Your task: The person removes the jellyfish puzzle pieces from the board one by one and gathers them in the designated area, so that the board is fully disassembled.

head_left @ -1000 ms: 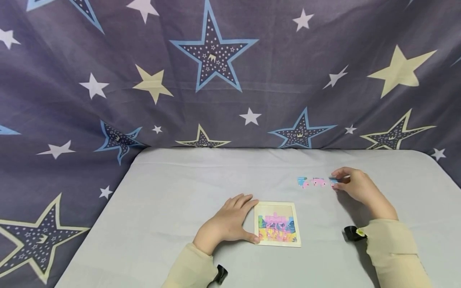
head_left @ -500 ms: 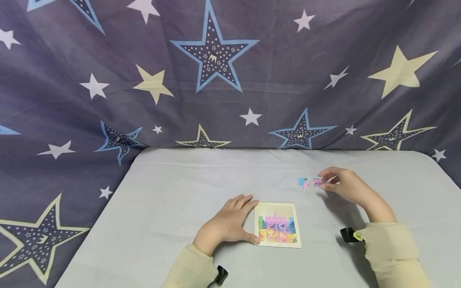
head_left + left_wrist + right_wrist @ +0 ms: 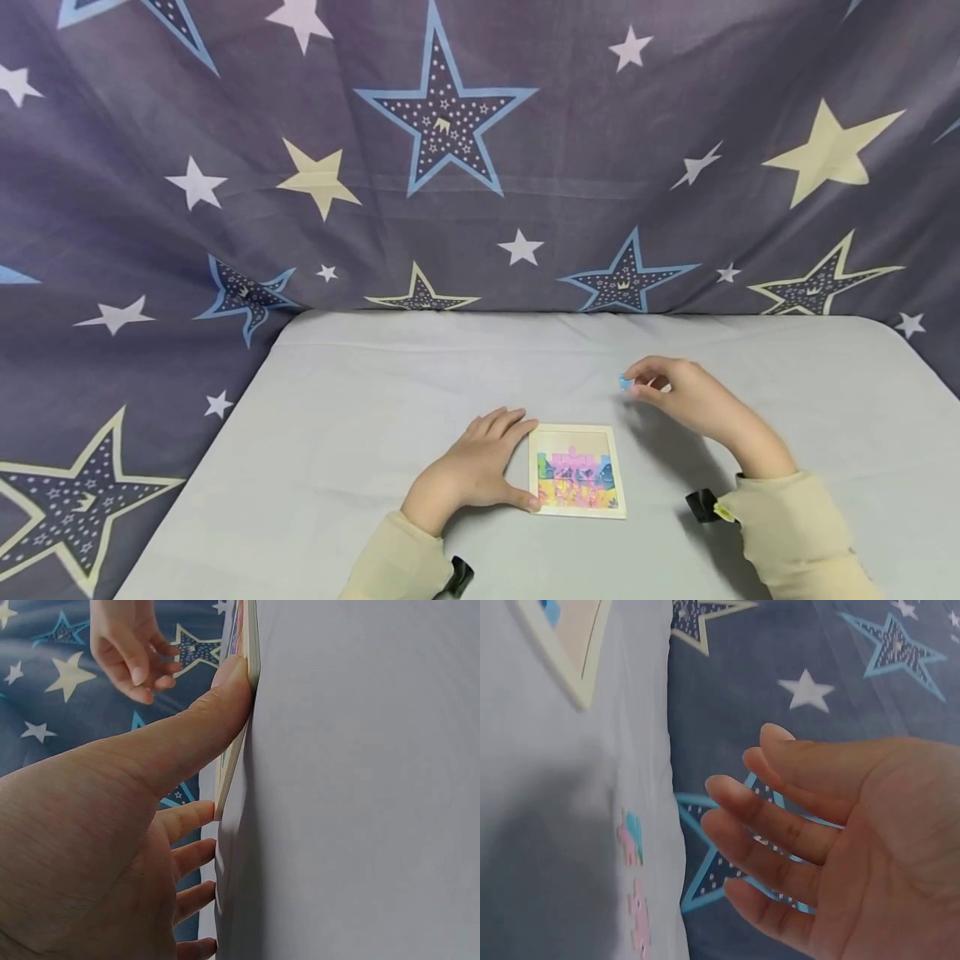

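A pale-framed jigsaw puzzle (image 3: 577, 512) lies on the table, its lower part filled with pink, blue and yellow pieces and its upper part bare. My left hand (image 3: 476, 471) rests at its left side, thumb on the near corner and index finger at the far corner; the left wrist view shows the thumb (image 3: 202, 720) pressing the edge. Behind the puzzle, my right hand (image 3: 686, 400) hovers over loose puzzle pieces. A blue piece (image 3: 626, 382) shows past its fingertips. In the right wrist view, its fingers are parted and loosely bent, beside a pink-and-blue piece (image 3: 632, 838) and a pink piece (image 3: 639, 915).
A grey-white cloth (image 3: 375, 392) covers the table. Dark star-patterned fabric (image 3: 480, 208) hangs behind it and along the left side. Black wrist straps (image 3: 459, 575) sit at both beige sleeves.
My right hand has moved left along the row of loose pieces, from the right end to the left end, now covering most of them. My left hand and the puzzle have stayed in place.
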`<action>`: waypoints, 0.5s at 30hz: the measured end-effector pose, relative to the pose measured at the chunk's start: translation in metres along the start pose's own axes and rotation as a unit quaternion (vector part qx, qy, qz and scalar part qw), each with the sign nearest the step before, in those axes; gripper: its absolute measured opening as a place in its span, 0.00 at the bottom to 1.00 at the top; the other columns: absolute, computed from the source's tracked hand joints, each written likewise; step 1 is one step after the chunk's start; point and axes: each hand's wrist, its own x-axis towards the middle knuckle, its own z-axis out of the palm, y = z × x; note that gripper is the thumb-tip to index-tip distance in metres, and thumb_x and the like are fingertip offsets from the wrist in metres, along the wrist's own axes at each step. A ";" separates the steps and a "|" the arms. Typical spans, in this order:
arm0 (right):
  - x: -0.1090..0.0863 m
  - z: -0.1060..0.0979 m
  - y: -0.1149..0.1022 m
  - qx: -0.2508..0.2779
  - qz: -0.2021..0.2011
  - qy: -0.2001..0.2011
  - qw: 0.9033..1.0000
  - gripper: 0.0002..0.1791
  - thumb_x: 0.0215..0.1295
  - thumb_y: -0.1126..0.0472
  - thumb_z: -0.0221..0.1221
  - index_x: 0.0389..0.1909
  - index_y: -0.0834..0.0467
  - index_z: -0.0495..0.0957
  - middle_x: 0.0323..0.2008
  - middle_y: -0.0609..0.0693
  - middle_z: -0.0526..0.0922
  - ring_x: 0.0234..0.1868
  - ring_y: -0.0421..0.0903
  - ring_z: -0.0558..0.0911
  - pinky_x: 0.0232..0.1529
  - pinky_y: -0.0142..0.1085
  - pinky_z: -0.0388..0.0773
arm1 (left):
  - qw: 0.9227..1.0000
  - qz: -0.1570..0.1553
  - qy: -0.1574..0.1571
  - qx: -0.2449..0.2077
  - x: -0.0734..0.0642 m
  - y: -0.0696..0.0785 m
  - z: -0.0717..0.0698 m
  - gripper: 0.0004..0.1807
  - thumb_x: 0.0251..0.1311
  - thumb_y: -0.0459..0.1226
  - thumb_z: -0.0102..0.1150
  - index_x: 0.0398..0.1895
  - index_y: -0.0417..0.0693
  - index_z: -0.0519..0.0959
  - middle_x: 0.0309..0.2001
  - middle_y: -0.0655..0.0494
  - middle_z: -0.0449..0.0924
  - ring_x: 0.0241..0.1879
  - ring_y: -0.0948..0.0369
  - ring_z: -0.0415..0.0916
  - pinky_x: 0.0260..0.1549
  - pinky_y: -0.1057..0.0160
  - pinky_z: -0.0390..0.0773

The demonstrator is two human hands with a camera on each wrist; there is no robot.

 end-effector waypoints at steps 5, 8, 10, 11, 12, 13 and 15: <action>-0.001 0.005 -0.014 -0.011 -0.020 0.003 1.000 0.10 0.67 0.62 0.62 0.46 0.61 0.83 0.37 0.47 0.84 0.38 0.45 0.79 0.39 0.41 0.77 | 1.000 0.002 0.002 -0.002 0.000 0.000 0.000 0.58 0.43 0.61 0.74 0.76 0.50 0.59 0.76 0.50 0.53 0.76 0.48 0.46 0.74 0.47 0.47; -0.001 0.009 -0.021 -0.015 -0.025 0.007 1.000 0.09 0.68 0.62 0.62 0.46 0.60 0.83 0.40 0.48 0.85 0.39 0.46 0.80 0.37 0.40 0.77 | 1.000 0.003 0.004 -0.001 0.000 0.000 0.000 0.58 0.43 0.61 0.74 0.76 0.50 0.59 0.76 0.50 0.53 0.76 0.48 0.46 0.74 0.47 0.48; 0.000 0.012 -0.026 -0.019 -0.023 0.007 1.000 0.09 0.68 0.61 0.62 0.47 0.58 0.83 0.41 0.47 0.85 0.40 0.46 0.80 0.36 0.39 0.77 | 1.000 0.002 0.005 0.000 0.000 0.000 0.000 0.58 0.43 0.61 0.74 0.76 0.50 0.59 0.76 0.50 0.53 0.76 0.48 0.46 0.74 0.47 0.48; 0.000 0.014 -0.027 -0.018 -0.021 0.007 1.000 0.09 0.69 0.61 0.61 0.47 0.58 0.83 0.41 0.47 0.85 0.40 0.46 0.80 0.36 0.39 0.77 | 1.000 0.001 0.005 0.001 0.000 0.000 0.000 0.58 0.43 0.61 0.74 0.76 0.50 0.59 0.76 0.51 0.53 0.76 0.48 0.46 0.74 0.47 0.48; 0.000 0.015 -0.029 -0.018 -0.020 0.006 1.000 0.09 0.69 0.61 0.61 0.47 0.57 0.83 0.42 0.47 0.85 0.41 0.46 0.80 0.36 0.38 0.77 | 1.000 0.000 0.004 0.001 0.000 0.000 0.000 0.58 0.43 0.61 0.74 0.76 0.50 0.59 0.76 0.51 0.53 0.76 0.49 0.47 0.74 0.47 0.48; 0.000 0.017 -0.031 -0.017 -0.019 0.006 1.000 0.09 0.69 0.61 0.61 0.47 0.57 0.83 0.42 0.46 0.85 0.41 0.46 0.80 0.36 0.38 0.77 | 1.000 -0.002 0.003 0.001 0.000 -0.001 0.001 0.58 0.43 0.61 0.74 0.76 0.51 0.59 0.76 0.51 0.54 0.76 0.49 0.46 0.74 0.47 0.48; 0.000 0.020 -0.034 -0.017 -0.019 0.004 1.000 0.09 0.69 0.60 0.62 0.47 0.56 0.83 0.42 0.46 0.85 0.41 0.46 0.80 0.36 0.38 0.76 | 1.000 -0.004 0.003 0.000 0.000 -0.001 0.001 0.58 0.43 0.61 0.74 0.76 0.51 0.59 0.76 0.51 0.54 0.76 0.49 0.46 0.74 0.47 0.48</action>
